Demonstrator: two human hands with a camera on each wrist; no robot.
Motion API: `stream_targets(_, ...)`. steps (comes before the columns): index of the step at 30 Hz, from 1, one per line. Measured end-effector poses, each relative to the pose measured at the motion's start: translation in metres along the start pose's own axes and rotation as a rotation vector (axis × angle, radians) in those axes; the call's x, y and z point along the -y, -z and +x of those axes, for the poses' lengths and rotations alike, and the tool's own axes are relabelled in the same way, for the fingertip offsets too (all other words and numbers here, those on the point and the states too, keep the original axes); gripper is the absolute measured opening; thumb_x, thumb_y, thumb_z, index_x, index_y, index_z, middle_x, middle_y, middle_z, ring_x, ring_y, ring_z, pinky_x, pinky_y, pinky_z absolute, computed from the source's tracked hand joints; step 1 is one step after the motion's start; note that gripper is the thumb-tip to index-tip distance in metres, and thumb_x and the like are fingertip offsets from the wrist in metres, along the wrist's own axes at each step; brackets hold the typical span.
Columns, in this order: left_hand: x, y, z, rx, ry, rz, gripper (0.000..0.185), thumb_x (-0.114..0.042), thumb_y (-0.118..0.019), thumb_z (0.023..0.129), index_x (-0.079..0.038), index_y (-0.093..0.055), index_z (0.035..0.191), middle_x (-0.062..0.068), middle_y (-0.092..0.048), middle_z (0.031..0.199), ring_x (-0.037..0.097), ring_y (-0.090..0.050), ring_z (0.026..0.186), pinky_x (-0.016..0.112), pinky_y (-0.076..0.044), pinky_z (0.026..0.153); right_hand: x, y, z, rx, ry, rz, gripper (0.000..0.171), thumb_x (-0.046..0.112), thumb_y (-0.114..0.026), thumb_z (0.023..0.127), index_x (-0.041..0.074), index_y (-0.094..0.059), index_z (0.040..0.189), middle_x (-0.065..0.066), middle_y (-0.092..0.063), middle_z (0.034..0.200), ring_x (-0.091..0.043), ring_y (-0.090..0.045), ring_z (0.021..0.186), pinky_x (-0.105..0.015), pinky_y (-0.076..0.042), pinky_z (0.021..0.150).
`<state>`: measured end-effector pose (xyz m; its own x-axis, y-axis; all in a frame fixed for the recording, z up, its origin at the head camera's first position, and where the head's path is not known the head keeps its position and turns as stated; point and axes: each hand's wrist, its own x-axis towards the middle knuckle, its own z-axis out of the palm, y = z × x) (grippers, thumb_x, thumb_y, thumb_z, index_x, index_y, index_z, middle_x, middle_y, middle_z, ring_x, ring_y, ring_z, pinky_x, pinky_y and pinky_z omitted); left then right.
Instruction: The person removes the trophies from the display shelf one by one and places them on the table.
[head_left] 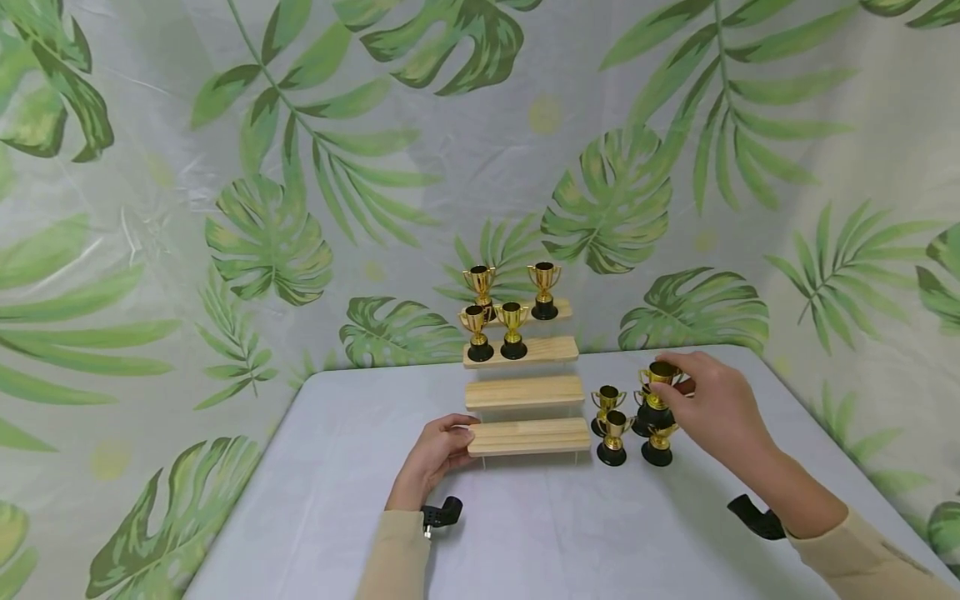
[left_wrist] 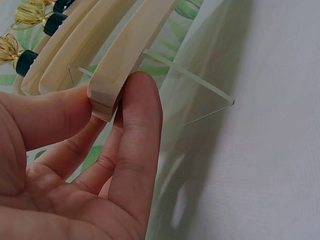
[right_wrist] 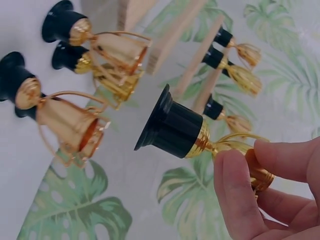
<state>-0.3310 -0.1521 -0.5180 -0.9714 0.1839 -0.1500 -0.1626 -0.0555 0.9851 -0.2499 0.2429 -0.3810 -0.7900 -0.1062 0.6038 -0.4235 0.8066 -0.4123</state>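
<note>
My left hand (head_left: 438,450) pinches the left end of the lowest wooden board (head_left: 528,438) of a four-step display stand; the left wrist view shows thumb and fingers round the board's end (left_wrist: 112,75). At the right of the stand, my right hand (head_left: 712,407) holds a small gold trophy cup (right_wrist: 177,127) by its cup part, its black base free of the fingers. Below and beside it, several more trophies (head_left: 613,433) stand on the table, one partly hidden behind the held one. On the top board (head_left: 560,310) are two trophies, and two more stand on the second board (head_left: 558,350).
The third board (head_left: 525,392) carries nothing. Thin clear supports (left_wrist: 190,77) hold the boards up. A white cloth covers the table (head_left: 360,433), and a leaf-patterned curtain (head_left: 480,150) hangs behind it. Each wrist wears a black camera mount (head_left: 444,512).
</note>
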Motion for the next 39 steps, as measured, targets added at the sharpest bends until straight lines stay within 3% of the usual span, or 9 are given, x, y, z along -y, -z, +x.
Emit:
stream_targets(8,-0.001,0.0,-0.001,-0.003,0.009,-0.002,0.034,-0.002,-0.065,0.093,0.005,-0.062,0.126,0.013,-0.061,0.099,0.021,-0.066,0.082,0.034,-0.058,0.071,-0.012,0.004,-0.019,-0.003,0.019,-0.026,0.035,0.014,-0.081,0.085,0.008,-0.07,0.118,-0.008,-0.068,0.1,-0.02,-0.069,0.071,-0.031,-0.051,0.056)
stream_targets(18,-0.001,0.002,0.0,0.0,0.014,-0.015,0.036,-0.003,-0.065,0.094,0.005,-0.061,0.129,0.013,-0.061,0.1,0.021,-0.067,0.083,0.035,-0.058,0.073,-0.015,0.007,-0.039,0.016,-0.024,-0.013,0.035,0.014,-0.082,0.084,0.008,-0.07,0.117,-0.01,-0.069,0.101,-0.018,-0.068,0.07,-0.027,-0.049,0.053)
stream_targets(25,-0.002,0.001,0.0,0.002,0.02,-0.014,0.037,-0.003,-0.065,0.093,0.006,-0.06,0.129,0.012,-0.062,0.1,0.02,-0.067,0.083,0.036,-0.058,0.074,-0.022,-0.007,-0.057,0.022,-0.05,-0.039,0.036,0.013,-0.084,0.081,0.009,-0.071,0.113,-0.005,-0.068,0.097,-0.018,-0.068,0.07,-0.026,-0.048,0.051)
stream_targets(39,-0.002,0.0,0.001,0.001,0.02,-0.032,0.034,-0.003,-0.064,0.093,0.005,-0.062,0.125,0.011,-0.061,0.098,0.02,-0.066,0.082,0.034,-0.058,0.071,-0.046,-0.036,-0.079,0.087,-0.172,-0.019,0.042,0.013,-0.084,0.08,0.002,-0.07,0.117,-0.011,-0.069,0.098,-0.015,-0.065,0.069,-0.029,-0.048,0.055)
